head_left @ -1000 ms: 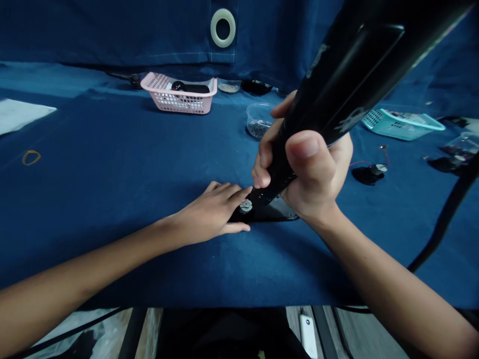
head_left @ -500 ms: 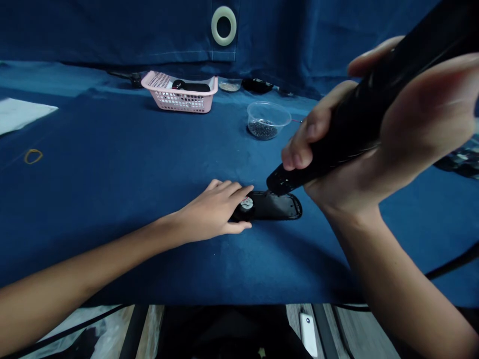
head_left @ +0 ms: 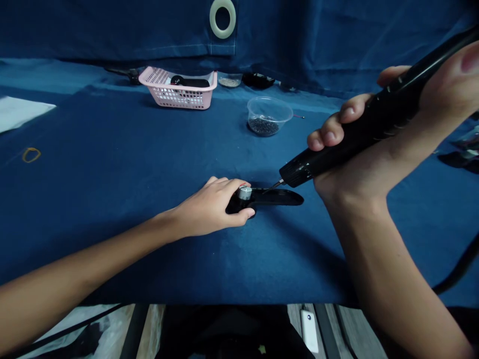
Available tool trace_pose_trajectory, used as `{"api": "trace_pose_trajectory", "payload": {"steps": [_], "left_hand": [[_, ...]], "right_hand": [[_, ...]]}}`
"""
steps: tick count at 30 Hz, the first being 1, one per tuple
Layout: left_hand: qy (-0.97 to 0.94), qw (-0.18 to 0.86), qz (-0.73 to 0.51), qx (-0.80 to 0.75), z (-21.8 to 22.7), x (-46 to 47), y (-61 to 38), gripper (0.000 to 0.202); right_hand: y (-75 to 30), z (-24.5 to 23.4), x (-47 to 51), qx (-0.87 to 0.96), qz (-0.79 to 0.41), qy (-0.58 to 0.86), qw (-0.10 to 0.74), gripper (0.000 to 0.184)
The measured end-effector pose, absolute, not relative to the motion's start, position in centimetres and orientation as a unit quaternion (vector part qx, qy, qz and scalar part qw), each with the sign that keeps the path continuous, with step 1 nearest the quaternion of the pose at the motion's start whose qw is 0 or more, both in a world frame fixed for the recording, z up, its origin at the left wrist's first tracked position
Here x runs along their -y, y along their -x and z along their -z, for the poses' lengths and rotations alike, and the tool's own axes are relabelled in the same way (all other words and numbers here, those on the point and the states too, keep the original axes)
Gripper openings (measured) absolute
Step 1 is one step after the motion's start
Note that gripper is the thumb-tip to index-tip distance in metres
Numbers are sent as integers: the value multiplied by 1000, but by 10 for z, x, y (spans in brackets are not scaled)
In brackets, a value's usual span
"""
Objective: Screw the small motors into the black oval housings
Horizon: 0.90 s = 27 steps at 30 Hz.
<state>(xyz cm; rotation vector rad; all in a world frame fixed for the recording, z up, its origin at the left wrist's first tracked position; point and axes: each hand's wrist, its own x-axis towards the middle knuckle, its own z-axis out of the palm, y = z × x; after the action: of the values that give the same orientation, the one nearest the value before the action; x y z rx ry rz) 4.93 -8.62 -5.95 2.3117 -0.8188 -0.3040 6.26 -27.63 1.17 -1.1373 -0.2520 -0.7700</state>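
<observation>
My left hand point(head_left: 220, 207) is closed around the round end of a black plastic housing point(head_left: 279, 197) on the blue cloth. A small silver motor point(head_left: 245, 193) with a bit of red wire stands up in that end, by my fingertips. My right hand point(head_left: 377, 134) is wrapped round a black electric screwdriver point(head_left: 348, 139), held slanting down to the left. Its thin bit point(head_left: 274, 187) points at the housing just right of the motor; whether the tip touches a screw I cannot tell.
Behind the housing stands a clear plastic tub point(head_left: 267, 117) of small dark screws. A pink basket point(head_left: 179, 89) with black parts sits farther back, near a shallow clear dish point(head_left: 229, 81). At the left lie a yellow rubber band point(head_left: 31, 155) and white paper point(head_left: 22, 112).
The electric screwdriver has drawn back up and to the right with my right hand, and its bit now shows. My left hand has tilted the housing, so the motor shows more from the side.
</observation>
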Motion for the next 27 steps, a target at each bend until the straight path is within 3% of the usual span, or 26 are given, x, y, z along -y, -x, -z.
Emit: {"api": "trace_pose_trajectory", "payload": {"steps": [7, 11, 20, 24, 27], "left_hand": [[-881, 299, 63, 361, 62, 88, -51, 53], [-878, 261, 29, 401, 65, 86, -51, 59], [-856, 362, -65, 364, 12, 99, -37, 80], [-857, 398, -58, 321, -8, 111, -37, 52], [-827, 457, 14, 327, -12, 111, -39, 34]], "right_hand": [[-56, -17, 282, 94, 306, 546, 774, 36], [-51, -19, 283, 105, 266, 551, 784, 48], [-40, -36, 270, 124, 170, 557, 803, 53], [-31, -41, 264, 130, 164, 544, 813, 22], [-29, -48, 266, 138, 124, 551, 813, 35]]}}
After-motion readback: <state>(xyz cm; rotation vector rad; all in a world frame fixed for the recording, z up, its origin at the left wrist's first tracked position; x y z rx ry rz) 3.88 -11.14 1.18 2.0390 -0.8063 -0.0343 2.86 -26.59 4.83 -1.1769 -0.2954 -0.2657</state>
